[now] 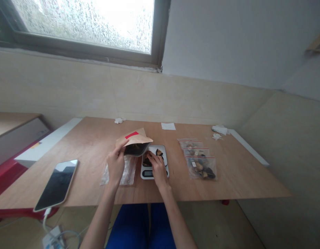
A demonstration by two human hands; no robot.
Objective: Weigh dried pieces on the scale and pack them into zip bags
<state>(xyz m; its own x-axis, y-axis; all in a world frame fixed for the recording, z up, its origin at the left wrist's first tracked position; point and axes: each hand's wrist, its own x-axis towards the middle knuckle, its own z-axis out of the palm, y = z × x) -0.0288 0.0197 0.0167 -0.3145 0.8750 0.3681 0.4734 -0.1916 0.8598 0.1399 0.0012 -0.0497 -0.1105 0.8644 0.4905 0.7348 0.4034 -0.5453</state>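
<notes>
My left hand point(115, 164) grips a brown kraft paper bag point(135, 138) with a red label. The bag is tilted, its dark mouth facing me and toward the right. Below and to the right of it stands a white kitchen scale point(163, 148) with a grey display at its front. Dark brown and tan dried pieces point(159, 152) lie on its plate; their exact kind is unclear. Over the plate, my right hand point(157, 167) has its fingers closed on a dried piece point(147, 154), partly hidden by the fingers. A clear plastic bag point(127, 171) lies flat under my left hand.
Several zip bags point(201, 166) holding dried pieces overlap on the right. A phone point(57, 185) with a charging cable lies at the left front edge. White paper point(168, 126) and crumpled scraps point(118, 120) lie along the back of the wooden table point(240, 173), near the wall.
</notes>
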